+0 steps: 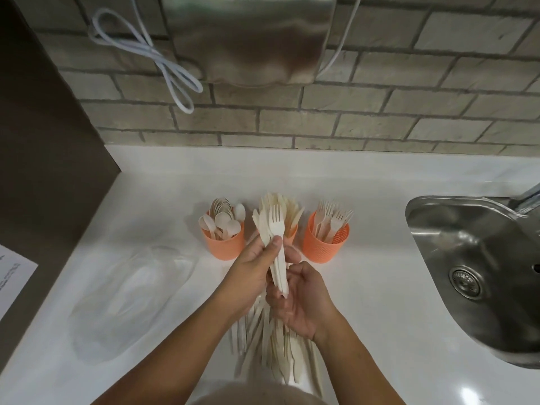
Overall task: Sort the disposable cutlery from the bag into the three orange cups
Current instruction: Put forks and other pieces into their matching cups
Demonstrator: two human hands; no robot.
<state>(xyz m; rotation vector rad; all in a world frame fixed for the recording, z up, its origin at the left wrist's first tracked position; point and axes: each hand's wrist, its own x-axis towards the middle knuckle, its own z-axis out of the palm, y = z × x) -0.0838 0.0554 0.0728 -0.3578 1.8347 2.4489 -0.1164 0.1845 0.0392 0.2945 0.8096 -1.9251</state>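
Observation:
Three orange cups stand in a row on the white counter. The left cup (225,245) holds spoons, the middle cup (292,230) holds knives and is mostly hidden behind my hands, and the right cup (324,247) holds forks. My left hand (254,273) grips a bundle of pale cutlery (273,229) upright, a fork facing me on top. My right hand (301,302) pinches the lower handle ends of that bundle. A loose pile of cutlery (274,352) lies on the counter under my wrists.
An empty clear plastic bag (128,299) lies at the left. A steel sink (479,276) sits at the right. A brick wall, a metal dispenser (248,39) and a white cable (163,62) are behind. A paper sheet (11,279) lies far left.

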